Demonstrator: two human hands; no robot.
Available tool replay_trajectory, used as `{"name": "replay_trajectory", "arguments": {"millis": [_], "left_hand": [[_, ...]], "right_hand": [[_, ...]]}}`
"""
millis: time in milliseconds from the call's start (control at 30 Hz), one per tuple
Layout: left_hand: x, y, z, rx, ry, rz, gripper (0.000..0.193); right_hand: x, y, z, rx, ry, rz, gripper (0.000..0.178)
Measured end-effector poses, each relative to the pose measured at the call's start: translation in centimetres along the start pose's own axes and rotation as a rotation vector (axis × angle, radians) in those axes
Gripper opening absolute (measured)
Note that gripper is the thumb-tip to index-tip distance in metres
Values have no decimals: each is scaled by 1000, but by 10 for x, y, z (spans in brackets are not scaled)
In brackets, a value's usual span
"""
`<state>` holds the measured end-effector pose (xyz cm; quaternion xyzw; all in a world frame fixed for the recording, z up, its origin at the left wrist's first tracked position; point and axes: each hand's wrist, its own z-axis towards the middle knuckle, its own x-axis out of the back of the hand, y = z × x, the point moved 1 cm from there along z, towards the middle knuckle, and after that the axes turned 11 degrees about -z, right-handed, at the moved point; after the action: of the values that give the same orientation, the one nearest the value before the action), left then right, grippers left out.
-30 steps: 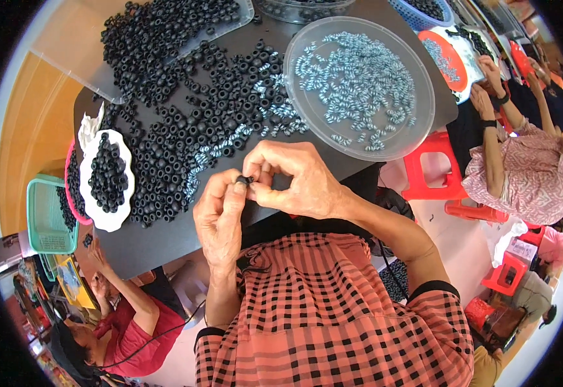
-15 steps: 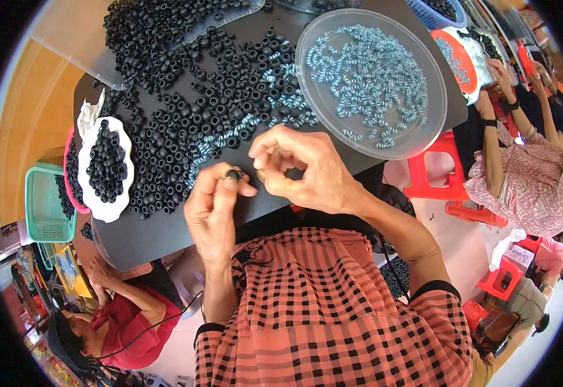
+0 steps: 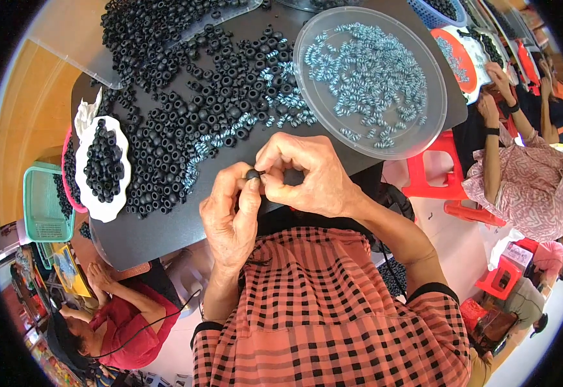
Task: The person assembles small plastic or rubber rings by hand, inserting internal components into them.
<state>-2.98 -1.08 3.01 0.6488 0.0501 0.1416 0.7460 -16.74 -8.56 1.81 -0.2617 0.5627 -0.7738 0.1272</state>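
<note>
Near the front edge of the dark table, my left hand (image 3: 230,216) pinches a small round black hollow part (image 3: 253,174) between thumb and fingertips. Right beside it, my right hand (image 3: 317,174) has thumb and forefinger closed at the part's side; what lies between those fingertips is too small to make out. Beyond my hands spreads a heap of loose black ring-like parts (image 3: 165,122). A curved line of small blue-and-white coil springs (image 3: 213,142) runs through its near side. More springs (image 3: 375,71) lie in a round clear plastic tray (image 3: 323,113) at the far right.
A white scalloped dish (image 3: 101,209) of black parts stands left, near a green basket (image 3: 30,200). A clear bin (image 3: 68,55) lies tipped at the far left. Red stools (image 3: 433,171) stand right. Co-workers' hands (image 3: 497,97) are at right, another person's hands (image 3: 101,277) at left.
My left hand has moved right and slightly up, bringing the black part against my right fingertips. The gap between the hands has closed.
</note>
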Motion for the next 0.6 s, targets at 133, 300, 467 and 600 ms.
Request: {"name": "replay_trajectory", "arguments": {"millis": [133, 300, 467, 600], "left_hand": [[2, 0, 0, 36, -43, -2, 9], [33, -1, 8, 24, 259, -90, 11], [22, -3, 2, 65, 111, -382, 11], [14, -6, 2, 128, 91, -438, 11]], "right_hand": [[0, -3, -1, 2, -7, -33, 14], [6, -1, -5, -55, 59, 14, 16], [2, -3, 1, -86, 85, -44, 16], [-1, -8, 3, -124, 74, -112, 14]]}}
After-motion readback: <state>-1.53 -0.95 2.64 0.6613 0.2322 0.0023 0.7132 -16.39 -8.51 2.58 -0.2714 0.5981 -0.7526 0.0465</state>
